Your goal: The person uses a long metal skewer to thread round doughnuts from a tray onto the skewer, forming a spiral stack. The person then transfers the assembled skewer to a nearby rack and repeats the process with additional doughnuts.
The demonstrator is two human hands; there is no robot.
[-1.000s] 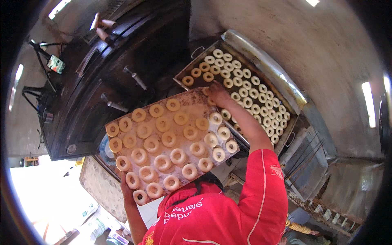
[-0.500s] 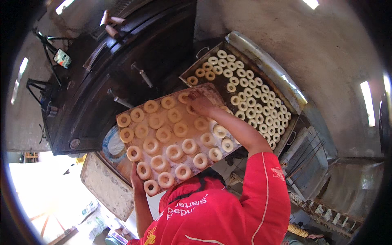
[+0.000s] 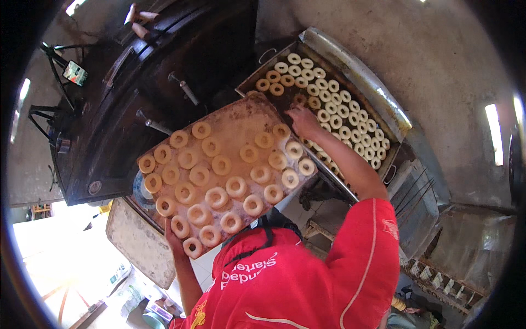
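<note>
On my feed, my right hand (image 3: 303, 120) is out over the lower-left rim of the pan (image 3: 280, 102), fingers reaching toward a single dough ring (image 3: 299, 97) just by the tips; whether they touch it, or have anything pinched, I can't tell from here. My left hand (image 3: 173, 240) has the board (image 3: 235, 118) by its lower-left edge, most of the fingers hidden from me. The board sits angled mid-frame: raw rings (image 3: 217, 189) fill its lower and middle part, while its upper end shows bare wood. Upper right now: pale rings (image 3: 343, 105) crowd much of the pan, with a browner cluster (image 3: 270, 89) toward its left corner and a dark gap near my right hand. My read: the pan is well on its way to covered, yet the board is far from cleared. Farther out, dark metalwork (image 3: 153, 66) with rod handles (image 3: 189, 93) takes the upper left.
</note>
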